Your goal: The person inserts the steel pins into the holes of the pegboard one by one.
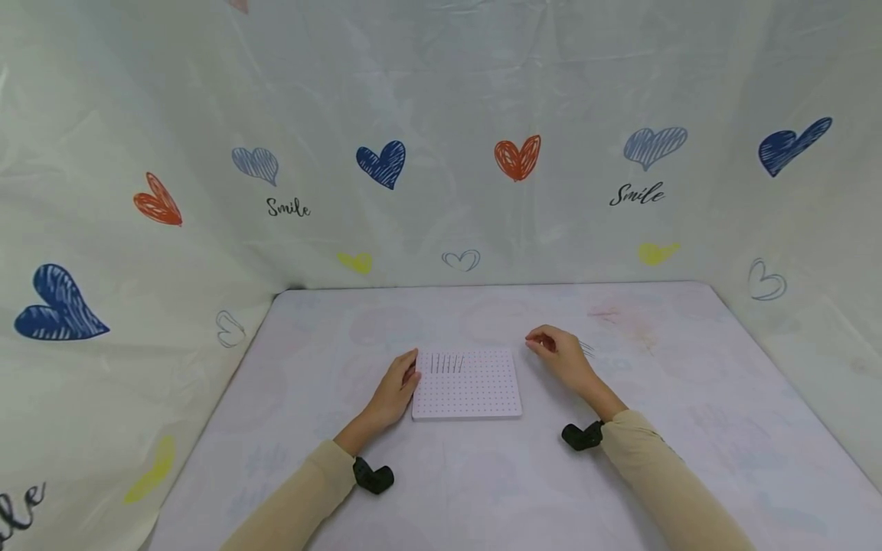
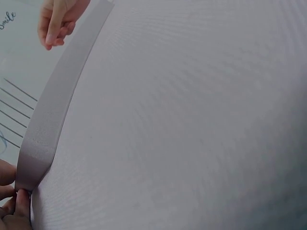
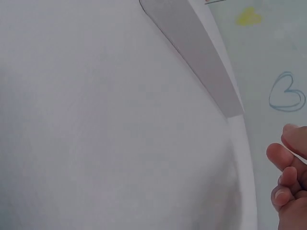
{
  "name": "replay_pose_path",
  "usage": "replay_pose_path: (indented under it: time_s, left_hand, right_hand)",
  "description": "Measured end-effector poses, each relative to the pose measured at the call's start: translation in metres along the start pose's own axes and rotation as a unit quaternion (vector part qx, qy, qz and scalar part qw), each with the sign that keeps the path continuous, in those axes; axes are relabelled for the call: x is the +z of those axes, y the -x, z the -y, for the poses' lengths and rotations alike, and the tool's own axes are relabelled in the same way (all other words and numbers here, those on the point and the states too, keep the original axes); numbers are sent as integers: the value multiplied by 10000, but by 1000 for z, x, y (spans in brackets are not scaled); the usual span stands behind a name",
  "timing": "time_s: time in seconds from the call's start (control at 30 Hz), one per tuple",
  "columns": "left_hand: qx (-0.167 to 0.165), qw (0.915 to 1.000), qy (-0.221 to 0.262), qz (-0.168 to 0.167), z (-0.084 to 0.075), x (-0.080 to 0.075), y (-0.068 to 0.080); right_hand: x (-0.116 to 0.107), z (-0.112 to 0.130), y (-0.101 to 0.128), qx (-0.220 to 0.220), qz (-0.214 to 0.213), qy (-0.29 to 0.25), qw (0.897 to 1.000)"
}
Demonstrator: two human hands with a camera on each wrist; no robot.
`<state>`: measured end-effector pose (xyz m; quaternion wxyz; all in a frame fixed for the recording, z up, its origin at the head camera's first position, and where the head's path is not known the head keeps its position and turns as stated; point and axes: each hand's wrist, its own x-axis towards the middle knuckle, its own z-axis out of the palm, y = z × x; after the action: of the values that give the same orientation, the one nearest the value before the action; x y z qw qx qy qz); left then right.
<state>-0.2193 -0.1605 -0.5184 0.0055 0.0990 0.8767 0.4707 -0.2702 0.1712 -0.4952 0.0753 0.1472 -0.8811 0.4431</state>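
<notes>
A white pegboard (image 1: 475, 394) with rows of small holes lies flat on the table. Several thin dark pins (image 1: 448, 363) stand in its upper left part, the rightmost ones leaning. My left hand (image 1: 396, 390) grips the board's left edge; in the left wrist view its fingers (image 2: 22, 203) lie against the board's corner. Beyond the board's right side hovers my right hand (image 1: 561, 356), fingers loosely bent. Thumb and forefinger (image 3: 278, 154) show a gap in the right wrist view, and no pin appears between them. More loose pins (image 1: 586, 348) lie just right of that hand.
The board stands on a white table (image 1: 468, 482) with faint stains near its far right. A pale curtain (image 1: 441, 92) printed with hearts closes off the back and sides. Dark wrist cameras (image 1: 582, 436) jut inward from both sleeves, above the table.
</notes>
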Motion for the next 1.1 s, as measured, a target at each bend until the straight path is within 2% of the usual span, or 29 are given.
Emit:
replay_pose_path:
  time_s: [0.53, 1.1]
  left_hand:
    - [-60, 10000, -31, 10, -1, 1, 0]
    - [-31, 10000, -38, 20, -2, 0, 0]
  right_hand:
    - [-30, -29, 6, 295, -714, 294, 9966]
    - [-44, -49, 16, 470, -926, 535, 9932]
